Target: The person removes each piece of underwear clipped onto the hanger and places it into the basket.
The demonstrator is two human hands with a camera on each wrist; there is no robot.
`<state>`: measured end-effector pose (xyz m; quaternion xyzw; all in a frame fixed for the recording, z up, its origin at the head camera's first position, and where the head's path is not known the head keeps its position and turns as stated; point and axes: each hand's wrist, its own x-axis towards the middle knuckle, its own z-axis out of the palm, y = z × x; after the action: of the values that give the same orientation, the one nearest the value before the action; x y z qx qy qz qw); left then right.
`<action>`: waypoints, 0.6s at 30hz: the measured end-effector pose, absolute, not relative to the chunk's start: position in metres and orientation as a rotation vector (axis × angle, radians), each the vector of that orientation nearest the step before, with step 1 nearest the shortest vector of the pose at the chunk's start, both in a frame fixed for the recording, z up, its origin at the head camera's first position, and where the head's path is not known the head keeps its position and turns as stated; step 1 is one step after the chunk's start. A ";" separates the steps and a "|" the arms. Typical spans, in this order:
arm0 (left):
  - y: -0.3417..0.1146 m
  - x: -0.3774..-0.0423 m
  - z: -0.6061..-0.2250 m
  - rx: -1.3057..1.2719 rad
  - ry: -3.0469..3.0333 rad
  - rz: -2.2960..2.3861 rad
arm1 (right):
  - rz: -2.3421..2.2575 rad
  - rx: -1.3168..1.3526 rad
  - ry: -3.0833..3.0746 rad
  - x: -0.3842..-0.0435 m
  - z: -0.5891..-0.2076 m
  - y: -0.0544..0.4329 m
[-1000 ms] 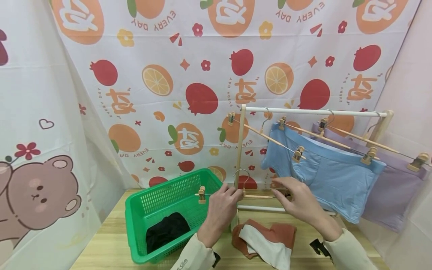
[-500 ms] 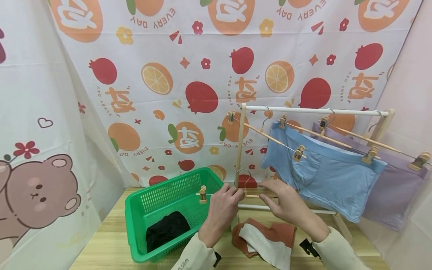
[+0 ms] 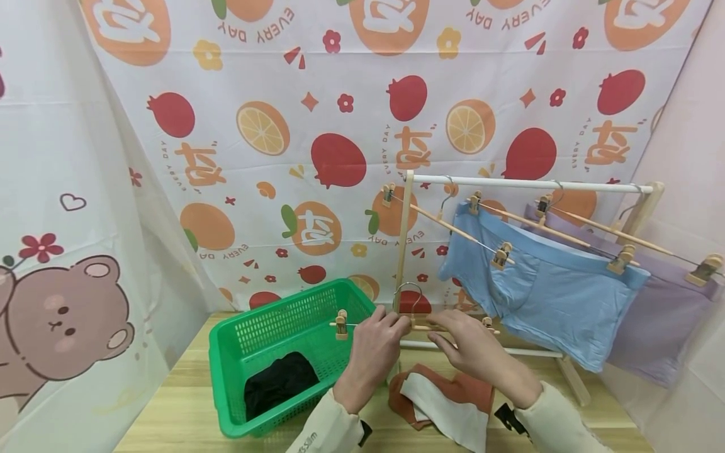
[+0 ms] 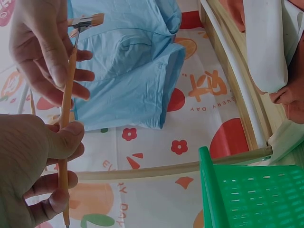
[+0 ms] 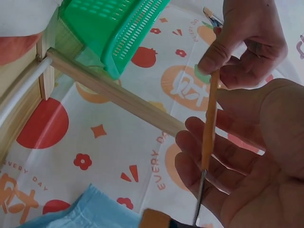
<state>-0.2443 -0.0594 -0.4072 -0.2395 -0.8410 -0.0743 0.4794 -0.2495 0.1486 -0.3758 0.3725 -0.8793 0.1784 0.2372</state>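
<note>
Gripping a wooden clip hanger (image 5: 208, 137) near its middle with the left hand (image 3: 376, 343), pinching the bar between thumb and curled fingers (image 4: 54, 202). Bringing in the right hand (image 3: 472, 346) from the other side, with fingers loosely spread and slightly bent, framing the same bar between thumb and fingers; cannot tell whether pressing against it. Holding the hanger roughly level above the worktop (image 3: 170, 390), in front of the wooden drying rack (image 3: 404, 245) by its left post, with hook (image 3: 419, 302) pointing up. Seen from the head, showing one clip (image 3: 341, 325) over the right end of a green plastic basket (image 3: 272, 333), the other (image 3: 488, 323) just past the right hand.

Inside the basket, a crumpled black garment (image 3: 281, 384). On the worktop below the hands, a folded reddish-brown and white garment (image 3: 453, 412). Along the rack's white rail, another clip hanger (image 3: 447, 226), then light blue boxer briefs (image 3: 566, 302) and a lavender garment (image 3: 659, 333), both clipped by the waistband. Behind everything, a fruit-print curtain (image 3: 362, 82); to the left, a bear-print cloth (image 3: 62, 314).
</note>
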 end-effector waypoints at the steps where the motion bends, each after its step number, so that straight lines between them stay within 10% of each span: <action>1: -0.059 -0.244 -0.407 -0.583 -2.052 -0.178 | 0.489 1.031 -2.407 -0.250 -0.377 0.148; 18: -0.058 -0.243 -0.407 -0.599 -2.058 -0.162 | 0.620 1.062 -2.401 -0.253 -0.385 0.150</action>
<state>-0.2426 -0.0578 -0.4072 -0.2453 -0.8420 -0.0664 0.4759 -0.2529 0.1498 -0.3846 0.3841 -0.8682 0.2241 0.2200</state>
